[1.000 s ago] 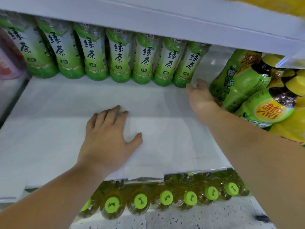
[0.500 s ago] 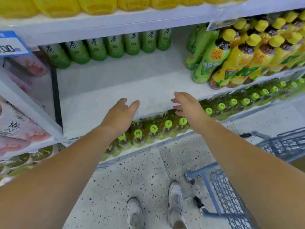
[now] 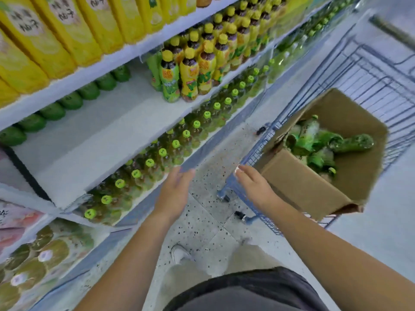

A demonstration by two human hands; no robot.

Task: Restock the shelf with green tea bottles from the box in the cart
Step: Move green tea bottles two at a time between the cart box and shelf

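Green tea bottles [image 3: 323,144] lie jumbled in the open box [image 3: 303,187], which sits in the cart [image 3: 370,70] to your right. Most are on their sides, green labels, at least 1 cap up; motion blur hides label detail.

Your left hand [image 3: 174,189] and right hand [image 3: 253,187] are both empty, fingers loosely straight, over the floor [image 3: 208,221] between shelf and cart. The right hand is just beside the box's near corner.

Risks:
- The box looks tilted in the cart, so leaning on its near wall could tip it or roll the cart.
- Pulling 1 bottle from the pile may shift the others.
- The shelf [image 3: 101,140] has a wide bare front, with 1 back row [image 3: 69,101] of green bottles. Pushing a new bottle in too hard could topple that row or bump the yellow-capped bottles [image 3: 188,75] on its right.
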